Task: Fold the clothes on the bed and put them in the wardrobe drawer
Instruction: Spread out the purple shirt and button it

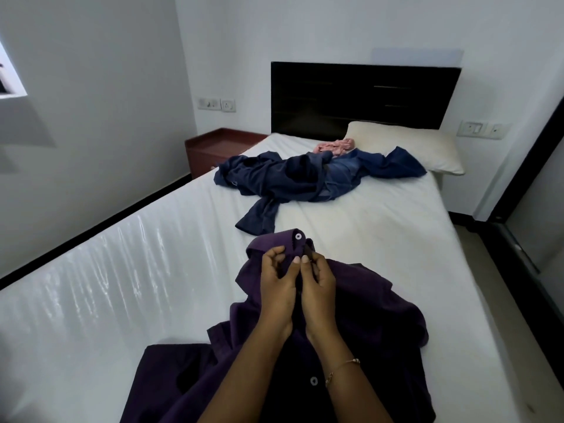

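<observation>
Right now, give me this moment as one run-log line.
left hand: pinches purple shirt placket | right hand: pinches same | step: buttoning near collar | pending: blue clothes, pink garment unfolded

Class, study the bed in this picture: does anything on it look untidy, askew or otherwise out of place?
Yes. A heap of dark blue clothes lies crumpled across the bed near the pillow, one piece trailing toward the foot, with a bunched pink garment behind it. The purple shirt both hands hold is unfolded too. Nothing looks damaged.
</observation>
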### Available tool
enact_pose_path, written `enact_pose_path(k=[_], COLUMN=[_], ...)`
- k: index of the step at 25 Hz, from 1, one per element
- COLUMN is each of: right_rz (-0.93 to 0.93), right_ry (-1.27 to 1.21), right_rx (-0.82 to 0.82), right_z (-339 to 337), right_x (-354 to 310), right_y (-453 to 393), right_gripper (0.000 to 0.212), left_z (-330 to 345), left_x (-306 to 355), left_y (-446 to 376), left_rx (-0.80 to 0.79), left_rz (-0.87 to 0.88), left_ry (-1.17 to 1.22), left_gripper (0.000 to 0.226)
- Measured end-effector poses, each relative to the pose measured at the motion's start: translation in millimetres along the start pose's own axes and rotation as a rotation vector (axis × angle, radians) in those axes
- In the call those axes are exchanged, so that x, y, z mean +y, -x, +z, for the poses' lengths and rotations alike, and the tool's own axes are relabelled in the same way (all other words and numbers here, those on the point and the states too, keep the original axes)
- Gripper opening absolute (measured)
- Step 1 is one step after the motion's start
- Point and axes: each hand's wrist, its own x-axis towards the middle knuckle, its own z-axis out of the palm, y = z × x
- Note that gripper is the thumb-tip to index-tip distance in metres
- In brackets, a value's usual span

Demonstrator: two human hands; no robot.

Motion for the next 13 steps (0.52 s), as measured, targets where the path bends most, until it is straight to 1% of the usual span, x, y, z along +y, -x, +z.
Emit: enact_pose_path(k=[3,4,5,6,7,8,9,10,11,12,13], right_rz=[0.040,0.040,-0.024,-0.135,-0.229,-0.234,-0.109,0.080,0.243,0.324,0.319], right_ry=[0.163,0.233,0.366,0.565,0.811,1.051,1.217,1.262,1.246,1.206,1.177], right_rx=[-0.086,-0.076,0.003,0.127,0.233,0.261,0.177,0.035,-0.114,-0.230,-0.303], right_z=[-2,-6,-13,-23,-36,-51,-65,-77,-85,-92,-96], right_x=[6,6,5,5,6,8,9,12,16,20,21], right_y=[-12,-16,-21,-28,-35,-42,-46,-48,-47,-47,-45], right_gripper=[0.022,0.024,0.025,0.026,0.029,0.036,0.049,0.068,0.085,0.092,0.087], left_z=[-13,-20,-27,-35,-46,-56,-63,-69,-70,-68,-63], left_x=[0,0,0,2,1,0,-3,-7,-10,-13,-15], left_y=[-16,-22,-27,-33,-38,-41,-41,-42,-40,-37,-33], left_rx=[-0.055,-0.044,0.006,0.102,0.209,0.285,0.303,0.262,0.198,0.141,0.093], left_rz=[-0.050,-0.047,-0.020,0.035,0.102,0.138,0.106,-0.009,-0.154,-0.270,-0.332], left_ry=[-0.169,-0.220,-0.282,-0.394,-0.558,-0.743,-0.888,-0.913,-0.814,-0.700,-0.583], left_gripper=[0.025,0.025,0.025,0.022,0.018,0.023,0.044,0.065,0.078,0.082,0.080])
